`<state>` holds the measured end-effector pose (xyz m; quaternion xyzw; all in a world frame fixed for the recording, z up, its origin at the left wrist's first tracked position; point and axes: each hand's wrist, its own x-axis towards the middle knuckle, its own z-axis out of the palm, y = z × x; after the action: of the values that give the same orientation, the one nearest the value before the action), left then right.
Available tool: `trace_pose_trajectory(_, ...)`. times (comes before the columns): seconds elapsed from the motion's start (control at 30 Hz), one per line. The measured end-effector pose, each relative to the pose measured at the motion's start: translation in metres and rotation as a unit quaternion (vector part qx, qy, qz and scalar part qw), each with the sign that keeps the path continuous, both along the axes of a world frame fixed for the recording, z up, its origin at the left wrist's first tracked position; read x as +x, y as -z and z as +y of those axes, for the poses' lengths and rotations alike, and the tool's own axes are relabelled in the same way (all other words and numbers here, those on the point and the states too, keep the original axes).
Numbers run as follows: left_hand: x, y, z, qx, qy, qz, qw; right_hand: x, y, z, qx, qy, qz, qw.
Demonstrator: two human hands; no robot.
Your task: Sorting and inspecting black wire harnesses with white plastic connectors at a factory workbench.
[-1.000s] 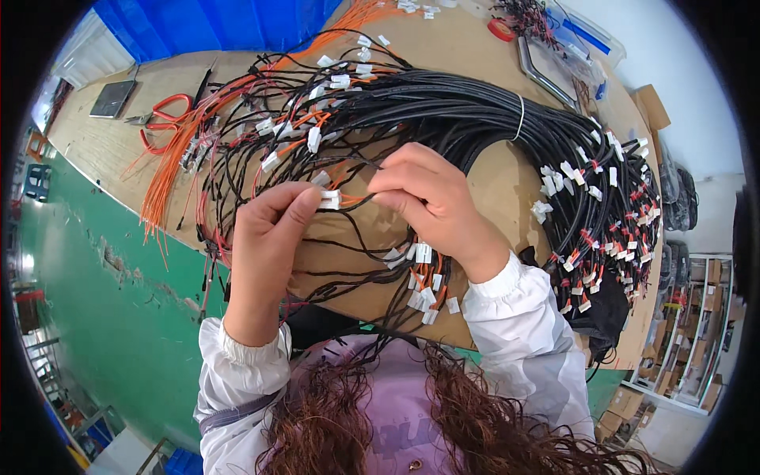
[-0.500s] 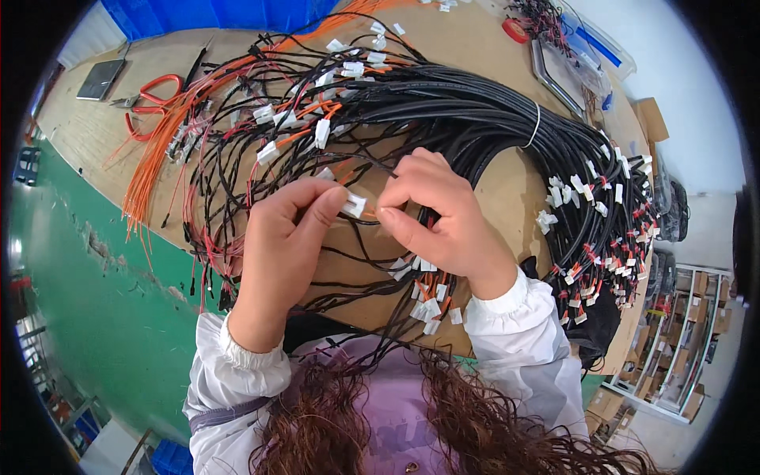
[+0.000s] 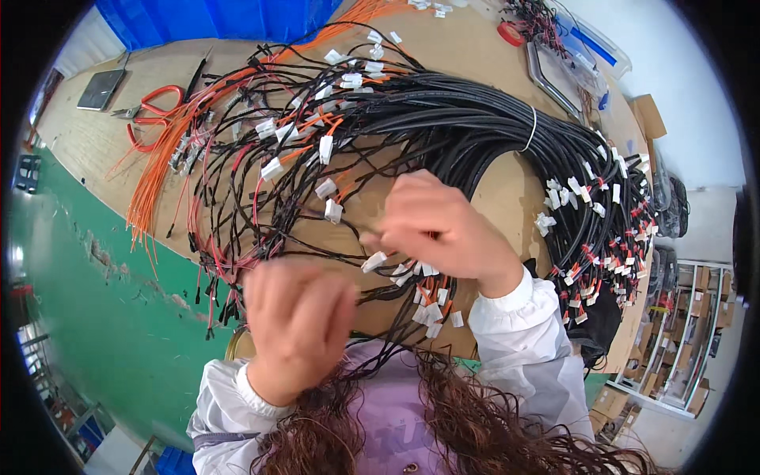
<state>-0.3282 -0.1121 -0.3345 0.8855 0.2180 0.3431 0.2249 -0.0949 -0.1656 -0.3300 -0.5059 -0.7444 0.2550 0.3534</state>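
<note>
Here, the fingertips of the right hand are pinching narrowly around a small white connector on the end of a thin black wire, holding it just above the wooden table. The left hand is sitting nearer and lower left, blurred, its fingers curling closed into a loose fist; thin black wires seem to be running into it, but whether it is actually gripping them is not clear. The two hands are close together, though not touching.

Just under the right hand, a cluster of white connectors with short red and orange leads is hanging toward the person's chest. Spreading out beyond both hands is a large tangle of black wire harnesses, sweeping from the far left in a thick bundle around to the right, cinched by a white tie. On the right side, the bundle is ending in many white and red connector ends.

On the far left, loose orange wires are fanning across the table beside red-handled pliers and a dark flat tablet. A green floor is lying to the left. The person is wearing white sleeves over a purple top.
</note>
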Motion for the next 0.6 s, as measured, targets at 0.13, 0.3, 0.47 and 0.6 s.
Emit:
trace_pose_trajectory(0.13, 0.02, -0.002, 0.023, 0.009, -0.075, -0.09, 0.993, -0.012, 0.001, -0.004, 0.018, -0.035, -0.109, 0.993)
trace_pose_trajectory(0.3, 0.034, 0.0, 0.031, 0.048, -0.117, 0.181, 0.975, -0.014, 0.004, -0.003, 0.009, 0.002, -0.047, 0.999)
trace_pose_trajectory(0.47, 0.031, 0.009, 0.035, -0.031, -0.102, 0.105, 0.989, -0.022, 0.011, -0.003, 0.022, 0.173, 0.106, 0.979)
trace_pose_trajectory(0.6, 0.028, 0.007, 0.038, -0.19, -0.019, 0.036, 0.981, -0.026, 0.016, 0.005, 0.106, 0.175, -0.011, 0.979)
